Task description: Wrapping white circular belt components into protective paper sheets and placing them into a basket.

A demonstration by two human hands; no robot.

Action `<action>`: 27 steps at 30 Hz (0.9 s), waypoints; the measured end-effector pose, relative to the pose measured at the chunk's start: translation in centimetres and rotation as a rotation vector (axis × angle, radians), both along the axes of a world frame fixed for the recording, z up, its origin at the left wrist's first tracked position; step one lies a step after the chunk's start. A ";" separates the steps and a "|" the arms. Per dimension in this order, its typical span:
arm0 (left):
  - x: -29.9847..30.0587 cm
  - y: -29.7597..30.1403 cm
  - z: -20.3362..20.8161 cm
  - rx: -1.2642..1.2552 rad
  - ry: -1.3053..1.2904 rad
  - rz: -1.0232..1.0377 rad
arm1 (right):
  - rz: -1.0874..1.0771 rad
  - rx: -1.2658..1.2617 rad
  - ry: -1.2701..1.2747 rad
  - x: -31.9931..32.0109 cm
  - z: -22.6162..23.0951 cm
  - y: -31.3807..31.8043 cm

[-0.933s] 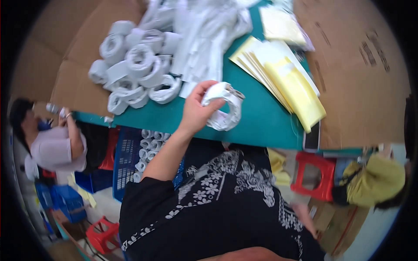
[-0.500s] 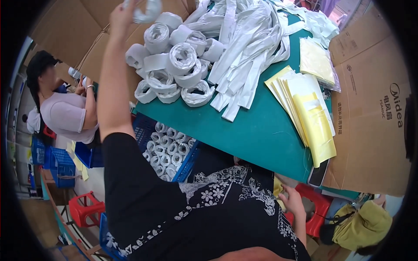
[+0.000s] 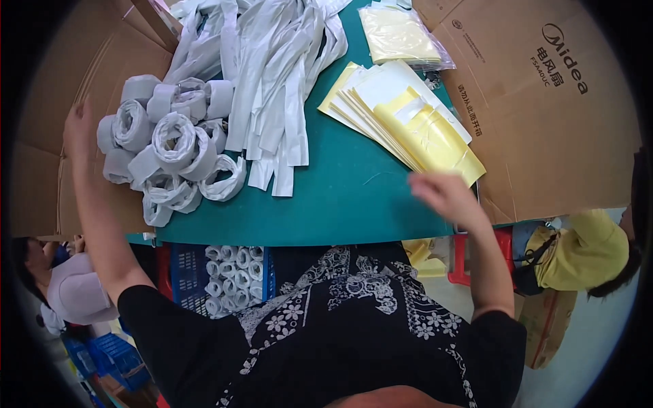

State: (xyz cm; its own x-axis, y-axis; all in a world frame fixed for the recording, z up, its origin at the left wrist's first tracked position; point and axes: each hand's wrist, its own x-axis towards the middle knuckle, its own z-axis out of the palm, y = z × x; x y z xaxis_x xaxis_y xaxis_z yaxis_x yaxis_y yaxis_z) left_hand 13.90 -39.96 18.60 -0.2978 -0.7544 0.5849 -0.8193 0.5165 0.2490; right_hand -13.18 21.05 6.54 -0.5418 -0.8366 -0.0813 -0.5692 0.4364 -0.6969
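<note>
White strip coils (image 3: 174,160), piled at the green tabletop (image 3: 326,207)'s left, look light, pliable, crushable: best pinched by one wall. Left hand (image 3: 78,129), beyond its left side: grip unclear; right hand (image 3: 445,195), over its front right: loosely open.

Head cam; down at tbl (image 3: 326,214)

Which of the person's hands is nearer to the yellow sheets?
Right. The right hand is at the near end of the yellow sheets, contact unclear; the left hand is far to their left, past the white rolls, by the cardboard.
</note>
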 end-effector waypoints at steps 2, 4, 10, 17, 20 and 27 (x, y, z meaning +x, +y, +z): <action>-4.0 6.3 -1.3 0.081 0.242 -0.442 | -0.170 -0.061 0.286 -5.6 -2.5 -2.1; -9.6 15.6 -4.6 0.225 0.196 -0.670 | -0.274 -0.107 0.390 -11.7 -5.4 -2.7; -12.3 29.7 -14.3 0.379 0.096 -0.836 | -0.097 0.271 0.508 -13.7 -5.6 -4.1; -14.6 28.8 -17.2 -0.094 -0.530 -1.041 | -0.267 0.304 0.561 -17.8 -5.7 0.8; -16.7 26.9 -18.1 -0.080 -0.292 -0.994 | -0.320 -0.107 0.858 -18.1 -2.4 -0.2; -24.4 21.3 -16.4 0.120 -0.336 -0.526 | -0.133 -0.292 0.473 -8.1 -1.7 -15.7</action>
State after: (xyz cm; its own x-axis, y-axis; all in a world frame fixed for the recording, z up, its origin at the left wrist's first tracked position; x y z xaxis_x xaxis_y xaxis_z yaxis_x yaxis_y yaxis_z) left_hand -10.50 -18.64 2.19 -0.7989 -0.5119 0.3157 -0.5074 0.8555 0.1032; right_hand -21.30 5.36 4.82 -0.5654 -0.7099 0.4200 -0.8017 0.3531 -0.4822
